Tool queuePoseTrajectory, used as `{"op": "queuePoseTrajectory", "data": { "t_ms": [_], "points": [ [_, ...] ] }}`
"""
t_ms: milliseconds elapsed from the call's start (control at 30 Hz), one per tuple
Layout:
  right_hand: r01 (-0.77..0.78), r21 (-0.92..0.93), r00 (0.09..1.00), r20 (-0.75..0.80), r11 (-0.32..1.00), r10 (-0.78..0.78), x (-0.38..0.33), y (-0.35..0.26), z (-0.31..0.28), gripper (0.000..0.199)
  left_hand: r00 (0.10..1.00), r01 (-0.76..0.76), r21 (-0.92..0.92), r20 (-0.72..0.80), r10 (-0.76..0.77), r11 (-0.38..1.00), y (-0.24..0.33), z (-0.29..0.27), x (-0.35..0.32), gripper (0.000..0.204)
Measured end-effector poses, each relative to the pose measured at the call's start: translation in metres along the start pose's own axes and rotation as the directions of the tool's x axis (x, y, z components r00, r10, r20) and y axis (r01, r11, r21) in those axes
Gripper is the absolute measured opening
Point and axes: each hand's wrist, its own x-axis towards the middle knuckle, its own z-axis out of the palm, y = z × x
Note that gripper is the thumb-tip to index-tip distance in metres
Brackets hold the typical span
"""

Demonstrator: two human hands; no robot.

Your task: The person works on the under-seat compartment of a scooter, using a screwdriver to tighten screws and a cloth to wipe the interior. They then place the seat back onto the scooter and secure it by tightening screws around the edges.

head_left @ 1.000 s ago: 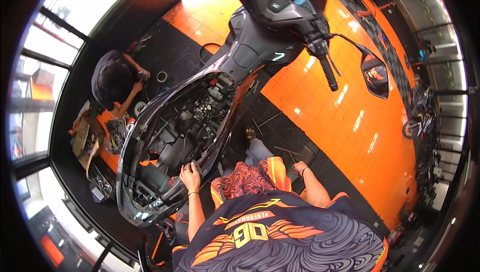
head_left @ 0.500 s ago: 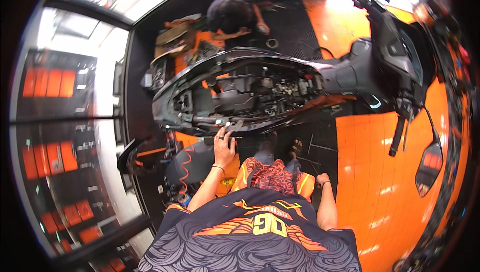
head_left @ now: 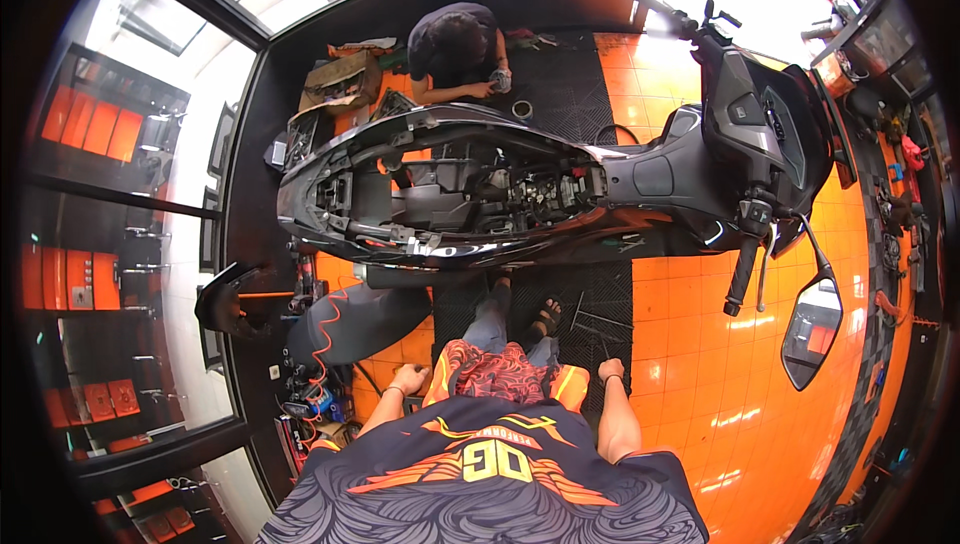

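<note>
A black scooter [head_left: 655, 172] stands in front of me with its seat off, so the frame and engine bay [head_left: 470, 189] lie open to view. My left hand [head_left: 408, 377] hangs low beside my body, apart from the scooter, its fingers loosely curled with nothing seen in them. At my other side hangs my right hand [head_left: 611, 369], closed like a fist, and no object shows in it. Nearest to my left hand are the orange floor and a dark seat-like piece [head_left: 370, 324] with a red coiled hose [head_left: 322, 339] across it.
Beyond the scooter another person [head_left: 452, 49] crouches, handling a small greyish part [head_left: 500, 79]. A cardboard box [head_left: 340, 82] stands to their left. The handlebar [head_left: 740, 269] and mirror [head_left: 812, 334] stick out at right. Thin metal rods [head_left: 603, 319] lie on the black mat [head_left: 590, 289].
My left hand has left the scooter's near side and dropped back beside my body. My right hand stays low and closed. The view has shifted, moving the scooter left in the picture.
</note>
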Motion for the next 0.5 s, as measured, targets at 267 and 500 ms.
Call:
{"op": "queuePoseTrajectory", "data": {
  "t_ms": [267,500],
  "points": [
    [-0.192,0.364,0.978,0.000,0.911,0.206,-0.004,0.037,0.019,0.033,0.941,-0.267,-0.012,-0.220,0.258,0.964,0.116,-0.030,0.003,0.041],
    [-0.182,0.010,0.943,0.285,0.983,0.171,-0.021,0.037,0.021,0.034,0.945,-0.314,-0.096,-0.126,0.301,0.945,0.161,-0.041,0.003,0.035]
  ]
}}
